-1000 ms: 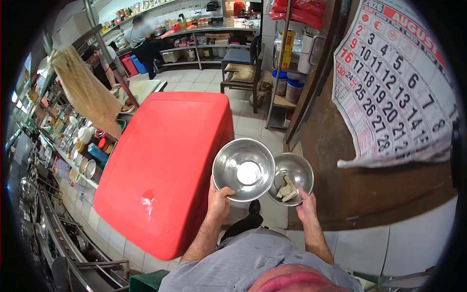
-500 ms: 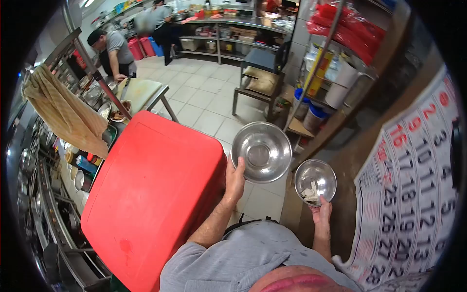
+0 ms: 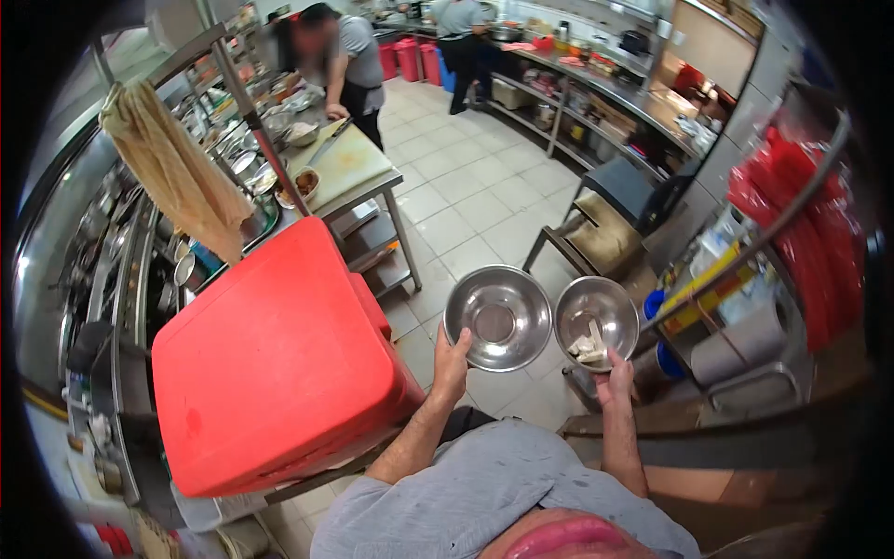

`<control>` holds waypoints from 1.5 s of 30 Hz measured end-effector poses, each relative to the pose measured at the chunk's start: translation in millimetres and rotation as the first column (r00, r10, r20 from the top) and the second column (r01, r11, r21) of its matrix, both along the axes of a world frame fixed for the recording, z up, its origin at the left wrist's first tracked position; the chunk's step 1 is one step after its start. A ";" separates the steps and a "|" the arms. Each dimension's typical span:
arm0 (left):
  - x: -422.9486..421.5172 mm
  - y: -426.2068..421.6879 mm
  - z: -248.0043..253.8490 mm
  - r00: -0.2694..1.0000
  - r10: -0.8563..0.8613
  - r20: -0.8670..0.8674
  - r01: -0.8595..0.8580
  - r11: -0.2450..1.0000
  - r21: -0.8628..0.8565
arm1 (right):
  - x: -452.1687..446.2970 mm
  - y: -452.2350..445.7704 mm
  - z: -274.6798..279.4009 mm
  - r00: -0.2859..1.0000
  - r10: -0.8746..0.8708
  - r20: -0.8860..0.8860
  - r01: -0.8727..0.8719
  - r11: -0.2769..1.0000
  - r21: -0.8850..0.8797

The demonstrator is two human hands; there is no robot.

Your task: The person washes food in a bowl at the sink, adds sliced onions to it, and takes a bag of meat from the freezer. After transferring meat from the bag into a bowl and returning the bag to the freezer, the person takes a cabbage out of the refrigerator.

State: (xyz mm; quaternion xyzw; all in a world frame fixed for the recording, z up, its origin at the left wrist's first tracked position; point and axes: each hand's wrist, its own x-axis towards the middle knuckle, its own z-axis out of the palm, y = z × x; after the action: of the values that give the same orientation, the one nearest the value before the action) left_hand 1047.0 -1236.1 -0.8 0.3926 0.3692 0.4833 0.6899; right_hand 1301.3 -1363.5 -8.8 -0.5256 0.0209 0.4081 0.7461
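My left hand (image 3: 452, 361) grips the left rim of a large steel bowl (image 3: 498, 318), thumb over its edge; nothing shows inside the bowl. In my right hand (image 3: 615, 379) is a smaller steel bowl (image 3: 610, 303), held at its lower rim. Several pale, whitish pieces (image 3: 588, 344) lie at the bottom of the smaller bowl. The two bowls hang side by side over the tiled floor, with a narrow gap between their rims.
A big red lidded box (image 3: 270, 359) stands at the left. Beyond it are a table with a cutting board (image 3: 354, 160) and a hanging cloth (image 3: 172, 168). A chair (image 3: 601, 228) and a rack with red bags (image 3: 801, 233) are ahead right. Two people stand farther back.
The view has swung to the right, and the calendar is out of sight. The chair and rack appear nearer. Both bowls remain in my hands; the smaller one has come back closer to the larger.
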 end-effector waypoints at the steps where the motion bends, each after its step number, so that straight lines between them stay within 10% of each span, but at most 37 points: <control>1: 6.2 8.1 1.9 0.999 0.050 0.011 -0.049 0.998 -0.042 | 15.8 21.0 -4.2 0.997 0.076 0.029 -0.077 0.996 0.045; 14: 90.4 256.8 -55.0 0.861 0.505 0.065 -0.494 0.859 -0.134 | 131.9 265.0 -94.2 0.904 0.378 -0.200 -0.376 0.925 0.052; 19: 144.8 407.7 -49.2 0.961 0.275 0.016 -0.274 0.959 -0.074 | 208.9 343.2 -119.0 0.979 0.128 -0.157 -0.159 0.966 -0.205; 30: 285.5 602.5 -70.4 0.997 -0.005 -0.081 -0.019 0.959 -0.282 | 341.6 622.7 -113.4 0.990 -0.079 -0.115 0.060 0.985 -0.160; 45: 376.3 908.7 -93.4 0.934 0.325 -0.151 -0.358 0.852 -0.382 | 357.3 1098.1 -20.0 0.611 0.760 0.222 -0.778 0.628 -0.009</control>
State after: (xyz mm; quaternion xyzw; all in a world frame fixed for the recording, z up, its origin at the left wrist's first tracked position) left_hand 1423.3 -327.3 -94.1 0.1893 0.5521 0.4952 0.6436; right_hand 1658.6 -265.5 -28.8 -0.4890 -0.3013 0.6329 0.5192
